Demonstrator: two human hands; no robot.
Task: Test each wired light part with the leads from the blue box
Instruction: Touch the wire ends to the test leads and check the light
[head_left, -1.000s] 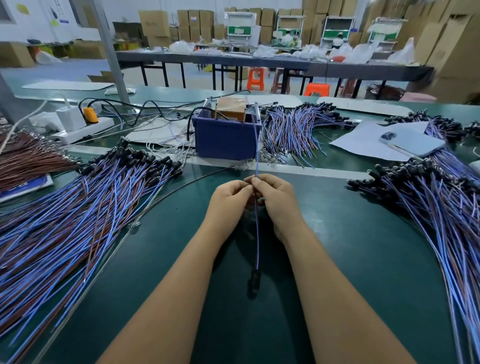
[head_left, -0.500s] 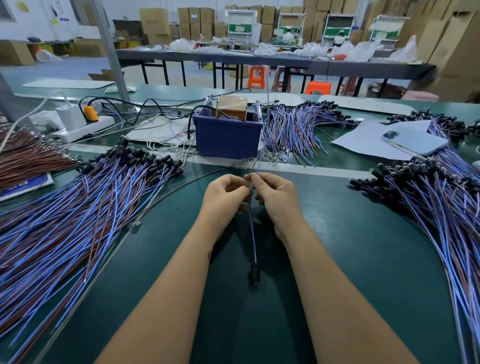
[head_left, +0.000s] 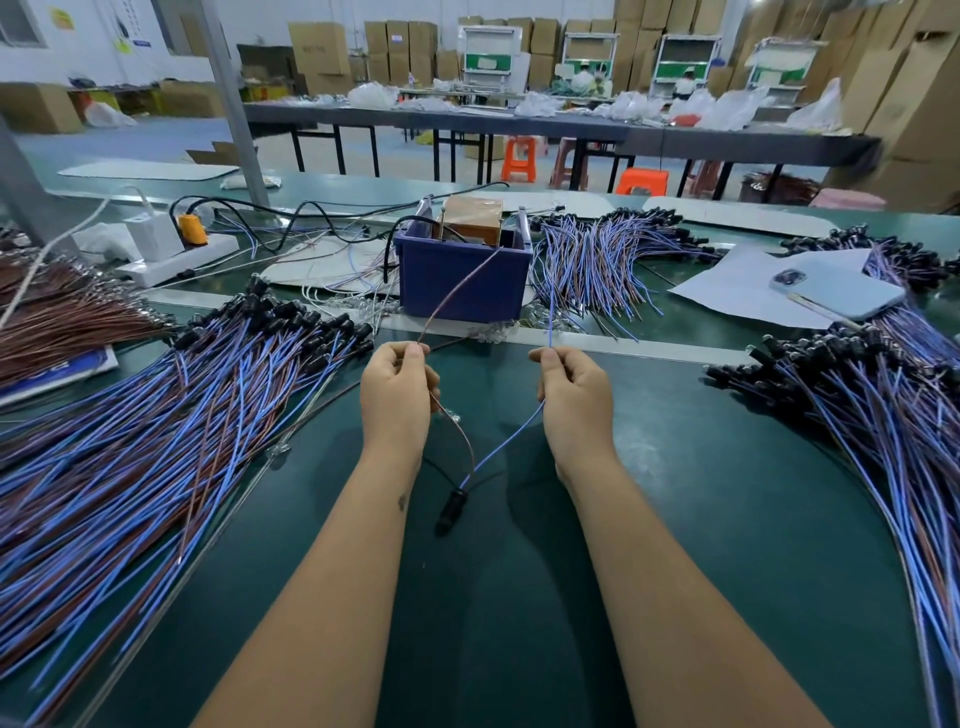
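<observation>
Left hand (head_left: 397, 387) pinches brown wire (head_left: 457, 431), right hand (head_left: 574, 387) pinches blue wire (head_left: 511, 441), black light part (head_left: 451, 506) dangling over green bench (head_left: 675, 519); light, floppy, so probably best held near bare ends.

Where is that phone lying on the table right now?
In the head view, the phone lies face down far right on the table, on a white sheet of paper, between two piles of blue wired parts and right of the blue box.
</observation>
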